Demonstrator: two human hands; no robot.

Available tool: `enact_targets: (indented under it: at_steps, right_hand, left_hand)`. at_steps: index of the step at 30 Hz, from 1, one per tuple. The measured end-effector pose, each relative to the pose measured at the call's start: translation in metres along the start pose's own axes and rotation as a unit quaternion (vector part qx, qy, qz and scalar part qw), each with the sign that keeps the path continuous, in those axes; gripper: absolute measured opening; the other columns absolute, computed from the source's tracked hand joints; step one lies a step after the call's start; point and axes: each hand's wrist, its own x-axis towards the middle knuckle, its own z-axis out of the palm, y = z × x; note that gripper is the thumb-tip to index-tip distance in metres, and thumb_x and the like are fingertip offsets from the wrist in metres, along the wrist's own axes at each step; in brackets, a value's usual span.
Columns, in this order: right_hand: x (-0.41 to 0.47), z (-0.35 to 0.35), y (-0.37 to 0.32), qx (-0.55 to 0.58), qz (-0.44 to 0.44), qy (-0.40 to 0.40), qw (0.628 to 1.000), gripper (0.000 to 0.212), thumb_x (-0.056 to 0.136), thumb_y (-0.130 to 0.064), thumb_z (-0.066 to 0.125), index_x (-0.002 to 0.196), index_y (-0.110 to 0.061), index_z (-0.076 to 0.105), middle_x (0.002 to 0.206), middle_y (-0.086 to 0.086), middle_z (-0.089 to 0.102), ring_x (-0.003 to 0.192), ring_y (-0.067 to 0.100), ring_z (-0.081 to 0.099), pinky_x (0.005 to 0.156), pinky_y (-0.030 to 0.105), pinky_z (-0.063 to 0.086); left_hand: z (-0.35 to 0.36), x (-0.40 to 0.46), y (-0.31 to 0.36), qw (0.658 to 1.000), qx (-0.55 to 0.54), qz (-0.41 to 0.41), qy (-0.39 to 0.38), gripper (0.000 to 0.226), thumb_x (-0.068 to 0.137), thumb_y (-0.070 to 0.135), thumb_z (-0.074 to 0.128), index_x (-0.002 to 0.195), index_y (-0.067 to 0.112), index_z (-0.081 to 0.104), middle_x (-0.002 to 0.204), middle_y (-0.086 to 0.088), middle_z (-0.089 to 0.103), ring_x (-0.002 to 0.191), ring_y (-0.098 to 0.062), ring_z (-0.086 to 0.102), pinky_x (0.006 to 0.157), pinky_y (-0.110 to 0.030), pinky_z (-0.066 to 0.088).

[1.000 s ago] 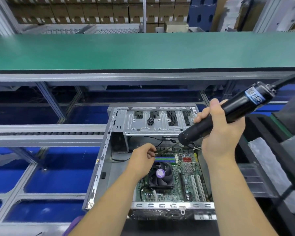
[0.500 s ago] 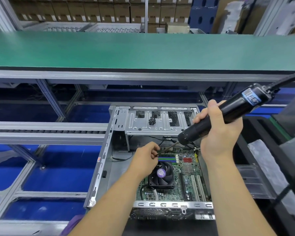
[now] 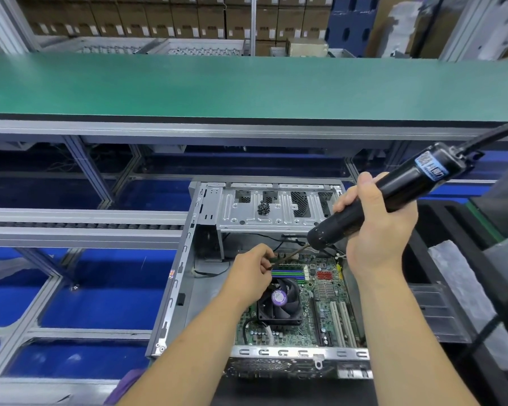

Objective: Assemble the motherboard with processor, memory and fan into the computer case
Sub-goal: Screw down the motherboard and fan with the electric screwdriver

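While the right hand (image 3: 376, 230) grips the tilted black electric screwdriver (image 3: 393, 194), the left hand (image 3: 251, 272) pinches its slender bit (image 3: 288, 257) just above the memory slots (image 3: 286, 273) of the motherboard (image 3: 320, 306), which lies inside the open computer case (image 3: 173, 291), the fan (image 3: 279, 301) just below those fingers

Open grey metal computer case (image 3: 175, 291) lies flat at the frame's 6 o'clock, its drive cage at the 12 o'clock end carrying a small heap of dark screws (image 3: 263, 208). Green motherboard (image 3: 320, 306) sits seated inside the case floor, with white expansion slots at its 4 o'clock side. Black cooling fan (image 3: 279, 303) with purple hub label sits left of centre on the board; blue and green memory slots (image 3: 286, 272) lie just beyond it toward 12 o'clock.
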Motion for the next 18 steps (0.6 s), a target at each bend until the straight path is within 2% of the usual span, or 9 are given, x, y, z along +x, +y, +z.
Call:
enact_targets:
  at_steps: [2,5,7,9,11,15,18]
  right_hand:
    - [0.001,-0.002,0.001,-0.003,-0.002,-0.033,0.999,0.016,0.083,-0.03,0.074,0.072,-0.033,0.062,0.061,0.003,0.057,0.057,0.027,0.054,0.067,0.043,0.049]
    - [0.0,-0.001,0.004,-0.023,-0.002,-0.102,0.995,0.014,0.083,-0.026,0.072,0.074,-0.033,0.063,0.063,0.003,0.058,0.061,0.031,0.054,0.073,0.047,0.049]
    - [-0.003,0.005,0.006,-0.047,-0.005,-0.135,0.99,0.013,0.081,-0.025,0.073,0.076,-0.031,0.064,0.063,0.005,0.059,0.063,0.032,0.056,0.072,0.045,0.051]
    - [-0.009,0.016,0.009,-0.082,-0.02,-0.152,0.985,0.011,0.078,-0.026,0.075,0.074,-0.03,0.065,0.064,0.007,0.061,0.062,0.03,0.058,0.069,0.039,0.052]
    - [-0.014,0.027,0.013,-0.101,-0.023,-0.151,0.983,0.017,0.077,-0.029,0.077,0.071,-0.026,0.062,0.063,0.002,0.061,0.06,0.025,0.059,0.065,0.037,0.052]
    - [-0.016,0.039,0.019,-0.104,-0.001,-0.153,0.983,0.037,0.076,-0.034,0.079,0.08,-0.006,0.056,0.064,-0.002,0.063,0.061,0.024,0.062,0.065,0.038,0.053]
    - [-0.018,0.047,0.02,-0.1,0.015,-0.163,0.981,0.04,0.074,-0.038,0.08,0.08,-0.007,0.056,0.065,-0.001,0.063,0.063,0.026,0.062,0.065,0.042,0.055]
  left_hand:
    - [0.0,0.0,-0.001,1.0,0.011,0.002,-0.006,0.03,0.086,0.002,0.06,0.102,0.027,0.057,0.089,0.005,0.062,0.081,-0.012,0.058,0.071,-0.012,0.047]
    - [0.0,0.0,0.0,0.999,0.035,0.007,-0.019,0.031,0.085,0.001,0.059,0.107,0.022,0.059,0.089,0.004,0.062,0.08,-0.014,0.057,0.077,-0.027,0.053]
    - [-0.001,0.0,0.0,0.998,0.049,0.008,-0.024,0.033,0.083,0.0,0.058,0.107,0.021,0.059,0.086,0.004,0.061,0.079,-0.016,0.056,0.077,-0.033,0.054]
    - [-0.002,0.0,-0.001,0.998,0.065,0.007,-0.025,0.032,0.082,0.0,0.057,0.105,0.022,0.058,0.082,0.006,0.059,0.08,-0.018,0.056,0.076,-0.034,0.054]
    - [-0.004,-0.001,-0.001,0.996,0.081,0.012,-0.024,0.031,0.081,0.0,0.056,0.099,0.025,0.053,0.08,0.007,0.057,0.081,-0.02,0.054,0.076,-0.036,0.053]
    - [-0.011,-0.001,-0.004,0.993,0.121,0.006,-0.003,0.035,0.083,0.0,0.056,0.093,0.031,0.044,0.078,0.008,0.057,0.08,-0.02,0.053,0.07,-0.036,0.052]
    - [-0.017,-0.002,-0.009,0.99,0.138,0.004,0.004,0.036,0.084,0.0,0.055,0.092,0.031,0.042,0.078,0.008,0.057,0.077,-0.02,0.052,0.066,-0.034,0.05]
